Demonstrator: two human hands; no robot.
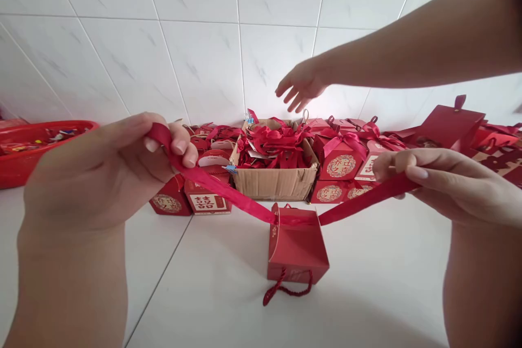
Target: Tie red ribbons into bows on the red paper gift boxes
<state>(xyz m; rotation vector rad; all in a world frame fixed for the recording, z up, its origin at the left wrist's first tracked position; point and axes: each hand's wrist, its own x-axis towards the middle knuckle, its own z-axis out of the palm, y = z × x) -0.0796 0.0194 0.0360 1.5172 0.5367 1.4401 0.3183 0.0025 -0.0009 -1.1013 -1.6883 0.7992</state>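
Observation:
A red ribbon [228, 194] runs through the top of a small red gift box [299, 250] and rises to both sides. Its left end is pinched in my left hand [110, 168], at the left of the view. My right hand [444, 179] grips the other end between thumb and fingers. Between my hands, the box rests on the white surface, its top flaps drawn together. A twisted dark red cord handle [291, 291] hangs from its near side and lies on the surface.
Another person's open hand [304, 84] reaches in from the right, above a cardboard box [273, 184] of red ribbons. Finished-looking red gift boxes [338, 163] are stacked beside it against the tiled wall [196, 65]. A red plastic basin [16, 168] stands at far left.

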